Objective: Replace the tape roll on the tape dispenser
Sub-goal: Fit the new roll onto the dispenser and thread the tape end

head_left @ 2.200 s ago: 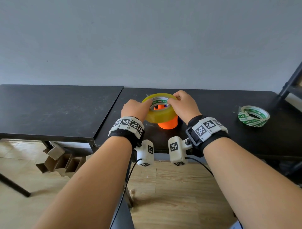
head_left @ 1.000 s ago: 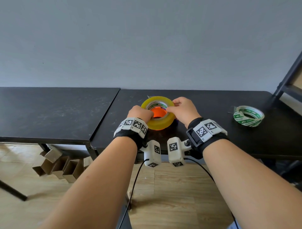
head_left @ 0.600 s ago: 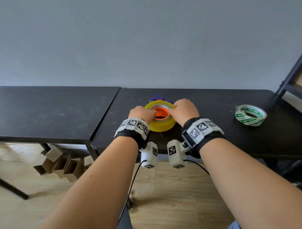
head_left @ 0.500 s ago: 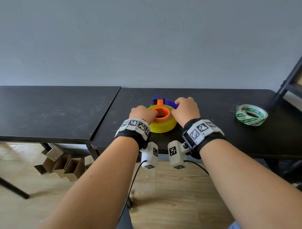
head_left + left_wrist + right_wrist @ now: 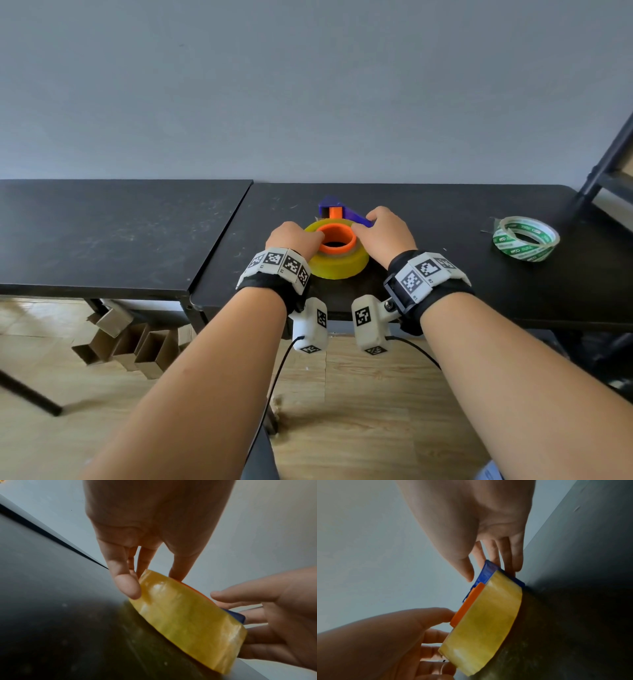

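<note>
yellow tape roll (image 5: 339, 265) sits flat on the black table (image 5: 445, 274), near its front edge, seated around the orange hub (image 5: 336, 240) of the tape dispenser (image 5: 346, 213); hub rim stands proud of the roll's top face. blue dispenser body pokes out behind the roll on the far side. left hand (image 5: 294, 240) is on the roll's left side: in the left wrist view its fingers (image 5: 127, 586) are straight, tips touching the roll's outer wall and top edge, thumb reaching to the hub rim, nothing wrapped, so it reads as a relaxed flat touch rather than a grip. right hand (image 5: 385, 236) is at the roll's right-rear: in the right wrist view its fingers (image 5: 516, 561) extend down behind the blue body, touching it, thumb hanging just off the blue edge, also extended not curled. second roll, green-and-white printed tape (image 5: 525, 238), lies flat well apart to the right on the same table. a second black table (image 5: 102, 233) butts up on the left. cardboard pieces (image 5: 137, 342) on the wood floor under it.
</note>
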The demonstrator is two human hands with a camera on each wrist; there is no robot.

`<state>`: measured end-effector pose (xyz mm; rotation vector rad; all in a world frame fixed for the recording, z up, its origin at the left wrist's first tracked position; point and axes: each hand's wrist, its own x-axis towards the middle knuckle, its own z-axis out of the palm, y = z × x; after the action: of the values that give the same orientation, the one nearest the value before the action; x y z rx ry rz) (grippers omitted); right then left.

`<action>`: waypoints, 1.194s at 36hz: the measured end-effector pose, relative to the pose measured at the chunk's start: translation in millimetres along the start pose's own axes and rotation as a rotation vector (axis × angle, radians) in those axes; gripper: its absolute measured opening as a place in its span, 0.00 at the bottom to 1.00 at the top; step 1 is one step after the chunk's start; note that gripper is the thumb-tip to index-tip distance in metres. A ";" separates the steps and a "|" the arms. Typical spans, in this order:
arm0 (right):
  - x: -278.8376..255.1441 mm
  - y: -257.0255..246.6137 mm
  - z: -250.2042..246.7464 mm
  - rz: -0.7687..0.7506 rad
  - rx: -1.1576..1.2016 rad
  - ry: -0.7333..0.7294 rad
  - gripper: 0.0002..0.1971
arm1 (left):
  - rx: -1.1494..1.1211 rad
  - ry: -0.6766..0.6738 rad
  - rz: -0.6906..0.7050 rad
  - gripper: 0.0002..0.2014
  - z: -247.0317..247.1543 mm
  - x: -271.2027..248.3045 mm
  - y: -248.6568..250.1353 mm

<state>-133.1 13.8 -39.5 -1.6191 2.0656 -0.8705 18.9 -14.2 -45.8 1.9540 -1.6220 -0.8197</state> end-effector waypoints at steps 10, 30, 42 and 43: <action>-5.8 -3.6 0.9 0.069 -0.015 -0.056 0.34 | -0.020 0.077 0.031 0.15 3.1 -4.7 0.0; -16.3 13.1 -18.2 0.331 0.637 -0.050 0.04 | -0.139 0.089 0.286 0.34 5.2 -18.6 34.6; -8.3 25.5 -19.2 0.249 0.531 -0.092 0.13 | -0.180 -0.069 0.306 0.18 6.6 -24.5 56.2; -6.9 26.1 -19.0 0.245 0.505 -0.091 0.13 | -0.170 -0.076 0.326 0.17 5.3 -25.1 57.0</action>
<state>-162.3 28.8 -43.5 -1.0926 1.7471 -1.0946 -27.9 -0.5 -6.7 1.5076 -1.7892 -0.8750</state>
